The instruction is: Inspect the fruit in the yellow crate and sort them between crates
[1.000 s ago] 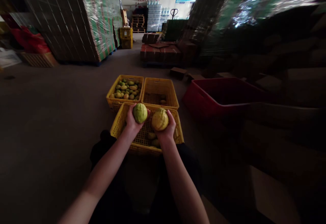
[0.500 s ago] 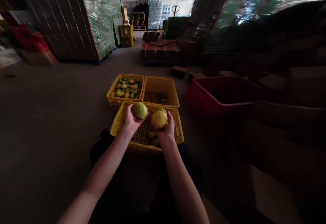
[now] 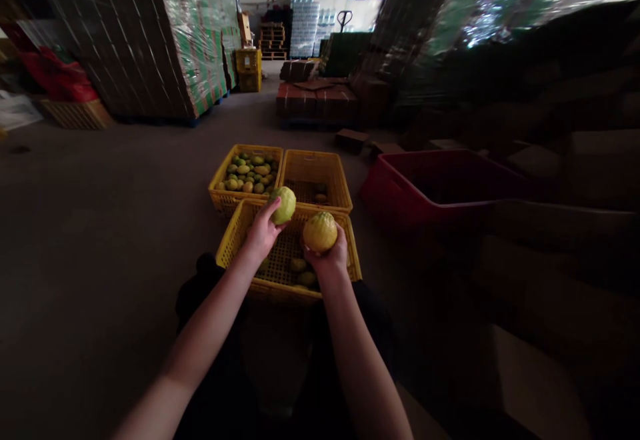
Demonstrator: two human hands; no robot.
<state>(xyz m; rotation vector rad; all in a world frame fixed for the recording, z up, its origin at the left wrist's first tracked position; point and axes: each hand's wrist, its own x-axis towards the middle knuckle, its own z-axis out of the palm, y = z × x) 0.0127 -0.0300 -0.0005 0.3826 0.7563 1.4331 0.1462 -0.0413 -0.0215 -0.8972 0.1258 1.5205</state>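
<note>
My left hand point(image 3: 262, 232) is closed round a pale green, bumpy-skinned roundish fruit point(image 3: 285, 205), held above the far rim of the near yellow crate point(image 3: 231, 240). Lower and to the right, my right hand point(image 3: 334, 259) cups a yellow fruit point(image 3: 321, 232) with ridges near its top. The two fruits are apart. Beneath my right hand, several green-yellow fruits point(image 3: 306, 278) lie in the near crate, partly hidden by the hand and wrist. The exact kind of fruit is hard to tell in this dim light.
Beyond the near crate, a left yellow crate point(image 3: 220, 190) holds many green and yellow fruits point(image 3: 249, 172); a right crate point(image 3: 341, 183) holds a few point(image 3: 321, 193). A red bin point(image 3: 390, 190) stands at right. Wrapped pallet stacks point(image 3: 200, 40) and flat cartons point(image 3: 317, 101) stand farther back.
My left hand has raised the green fruit slightly, forward and to the right, and turned it. My right hand has shifted a little right with the yellow fruit. The crates have not moved.
</note>
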